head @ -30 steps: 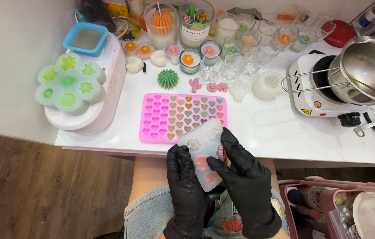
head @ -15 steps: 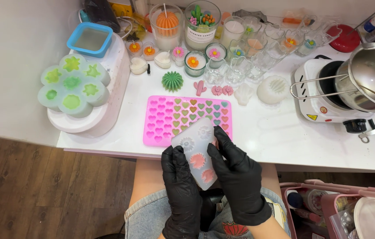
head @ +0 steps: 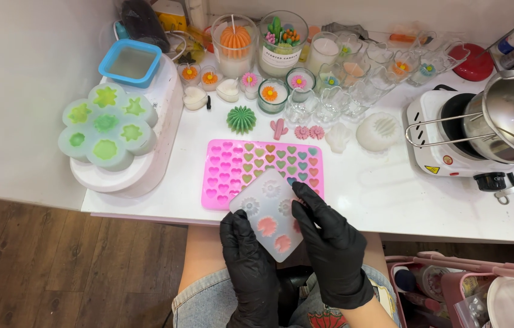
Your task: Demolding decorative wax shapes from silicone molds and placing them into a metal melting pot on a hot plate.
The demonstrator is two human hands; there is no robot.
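while both black-gloved hands sit just off the table's (head: 390, 200) near edge, they're clamped on a clear flower mold (head: 267, 212) between them: left hand (head: 246, 255) gripping its 7 o'clock edge, right hand (head: 330, 243) closed on its 3 o'clock side, fingers curled over the rim. the mold is tilted, its top corner overlapping the pink heart mold (head: 251, 167) lying flat on the table. two of its flower cavities look filled pink, the upper ones pale. at 12 o'clock from the heart mold there's a green ribbed candle (head: 241, 119) and a little pink cactus (head: 279, 128). way out at 10 o'clock sits a pale green flower-shaped mold (head: 108, 124), and at 2 o'clock a steel pot (head: 512, 112) on a white hot plate (head: 445, 143).
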